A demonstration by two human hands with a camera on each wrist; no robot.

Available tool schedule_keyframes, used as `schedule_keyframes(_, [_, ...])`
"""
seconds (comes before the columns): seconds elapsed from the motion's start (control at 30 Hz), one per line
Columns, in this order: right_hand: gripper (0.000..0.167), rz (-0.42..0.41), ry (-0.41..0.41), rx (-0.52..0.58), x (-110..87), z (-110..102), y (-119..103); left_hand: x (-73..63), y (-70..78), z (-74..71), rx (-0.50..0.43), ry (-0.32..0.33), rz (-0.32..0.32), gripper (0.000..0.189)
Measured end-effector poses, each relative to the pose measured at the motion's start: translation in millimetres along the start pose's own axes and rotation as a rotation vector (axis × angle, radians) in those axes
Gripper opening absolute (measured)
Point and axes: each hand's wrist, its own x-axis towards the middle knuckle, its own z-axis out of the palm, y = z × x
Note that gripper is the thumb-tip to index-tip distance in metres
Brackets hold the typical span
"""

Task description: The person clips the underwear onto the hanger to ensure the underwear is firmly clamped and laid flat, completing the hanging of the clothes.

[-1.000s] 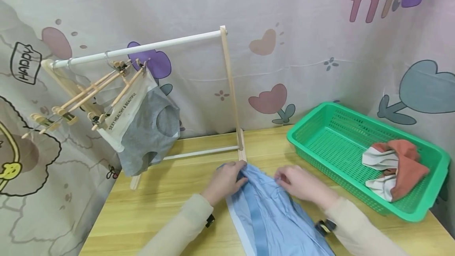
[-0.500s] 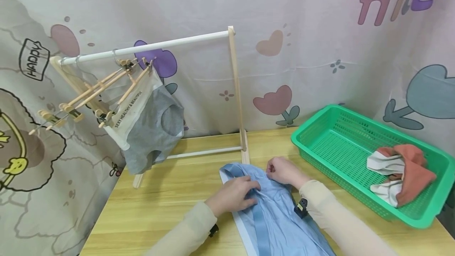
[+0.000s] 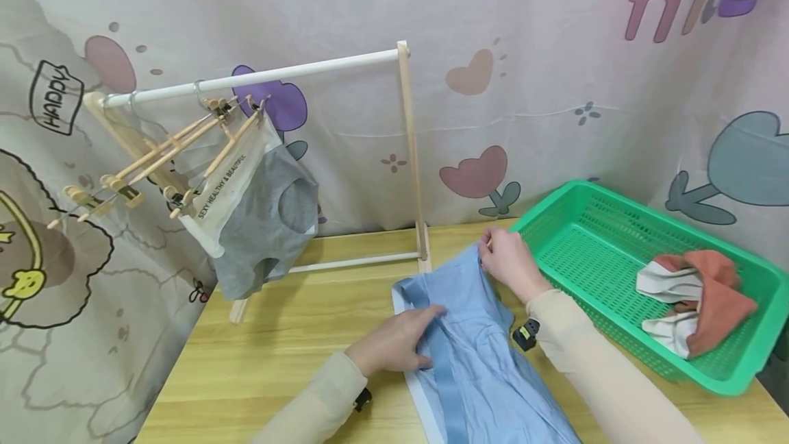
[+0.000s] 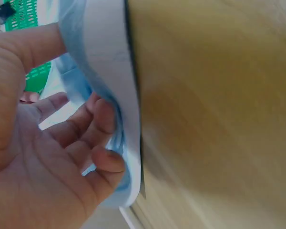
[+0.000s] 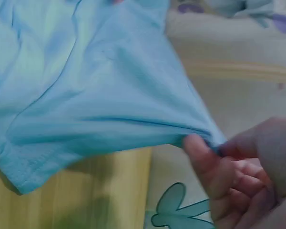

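Observation:
A light blue garment [image 3: 487, 355] with a white strip and a darker blue band along its left side lies on the table. My right hand [image 3: 510, 262] pinches its far right corner between thumb and finger; in the right wrist view the cloth [image 5: 119, 90] is drawn out in folds toward those fingertips. At the banded edge, my left hand [image 3: 394, 340] touches the garment with thumb and index finger spread. The left wrist view shows this hand's bent fingers [image 4: 102, 117] against the inside of the white-strip edge [image 4: 109, 52]; part of the thumb side is hidden by cloth.
Behind the hands stands a wooden rack with a white rail [image 3: 296, 72]. A clip hanger [image 3: 179, 149] on it carries a grey garment [image 3: 265, 218]. At right, a green basket [image 3: 592, 307] holds a rust-and-white cloth [image 3: 715, 300]. The wooden table [image 3: 277, 362] extends leftward.
My right hand has moved away to the far right, pulling the garment's corner out flatter. My left hand has shifted from the top end back down along the banded edge, its fingers loosened.

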Motion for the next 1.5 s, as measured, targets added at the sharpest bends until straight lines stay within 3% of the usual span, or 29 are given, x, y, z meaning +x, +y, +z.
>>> schedule_keyframes(0.1, [0.012, -0.049, 0.089, -0.076, 7.5, 10, 1, -3.2, -2.6, -4.5, -0.057, -0.041, -0.005, 0.101])
schedule_keyframes(0.23, [0.015, -0.089, 0.077, -0.137, 4.8, 15, -8, -7.7, -9.5, -13.0, -0.175, -0.022, -0.058, 0.096])
schedule_keyframes(0.33, [0.021, -0.092, 0.033, -0.161, -1.5, 16, -12, -7.0, -19.6, -18.2, -0.299, 0.089, -0.163, 0.064])
schedule_keyframes(0.47, [0.011, -0.134, 0.013, -0.24, -5.5, 22, -3, 2.6, -36.8, -20.9, -0.468, 0.247, -0.333, 0.022])
schedule_keyframes(0.57, [0.027, -0.192, -0.006, -0.315, -2.4, 41, 23, 14.6, -47.4, -20.8, -0.567, 0.312, -0.468, 0.031])
schedule_keyframes(0.63, [0.041, -0.151, -0.092, -0.305, -2.5, 46, 30, 22.4, -51.8, -20.1, -0.617, 0.327, -0.558, 0.038])
schedule_keyframes(0.7, [0.049, -0.087, -0.169, -0.266, -2.6, 50, 35, 29.1, -54.7, -18.8, -0.667, 0.339, -0.595, 0.04])
schedule_keyframes(0.8, [0.05, 0.029, -0.268, -0.221, -4.2, 49, 34, 35.9, -56.4, -17.7, -0.78, 0.37, -0.603, 0.033])
schedule_keyframes(0.93, [0.042, 0.008, -0.249, -0.172, 2.7, 66, 64, 40.6, -60.5, -18.5, -0.976, 0.432, -0.594, 0.023])
schedule_keyframes(1.03, [0.029, 0.008, -0.229, -0.112, -2.9, 55, 56, 42.6, -64.7, -22.1, -1.067, 0.453, -0.603, 0.017])
schedule_keyframes(1.17, [0.017, 0.046, -0.189, -0.093, -13.2, 36, 33, 48.4, -70.8, -24.7, -1.05, 0.472, -0.599, 0.012])
schedule_keyframes(1.27, [0.016, 0.055, -0.149, -0.084, -14.0, 38, 36, 55.7, -79.0, -22.2, -1.056, 0.489, -0.596, 0.019])
schedule_keyframes(1.4, [0.022, -0.026, -0.073, -0.104, -29.0, 32, 20, 54.6, -87.4, -20.2, -1.088, 0.46, -0.606, 0.026])
schedule_keyframes(1.5, [0.014, -0.155, -0.072, -0.079, -60.7, 29, -9, 46.0, -88.8, -20.6, -1.076, 0.361, -0.591, 0.022])
